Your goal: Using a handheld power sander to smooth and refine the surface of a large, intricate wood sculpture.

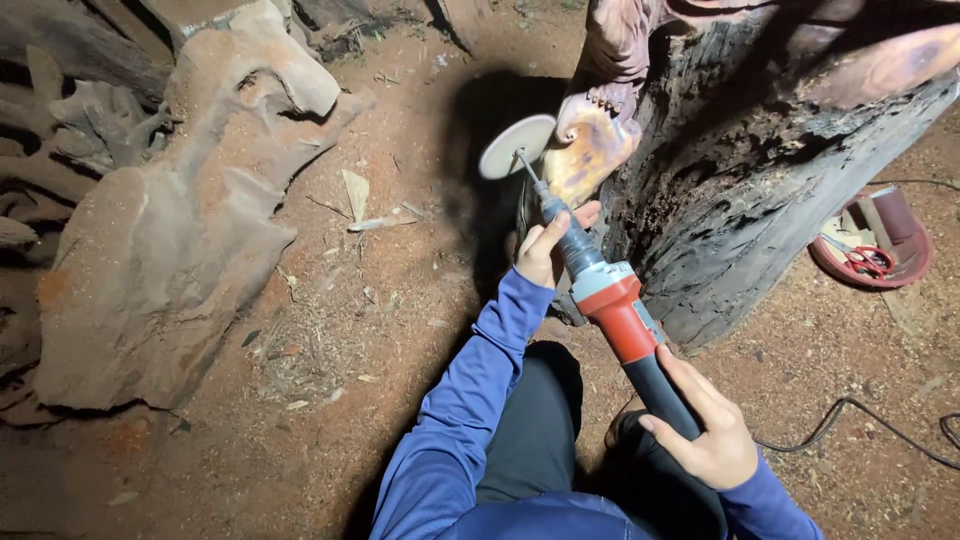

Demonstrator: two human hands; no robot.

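Observation:
My left hand (pixel 545 245) grips the grey front collar of a red and black power grinder (pixel 618 310). My right hand (pixel 705 425) holds its black rear handle. A pale round sanding disc (pixel 515 146) sits on the tool's thin shaft, right beside a carved claw-like foot (pixel 592 140) of a large dark wood sculpture (pixel 760 170). Whether the disc touches the wood is unclear. My blue sleeves and dark trousers show below.
A big weathered root-like wood piece (pixel 170 220) lies at left on the sawdust-covered dirt floor (pixel 340 330). A red bowl (pixel 880 270) holding red-handled scissors and other items sits at right. A black power cord (pixel 860 420) runs across the ground at lower right.

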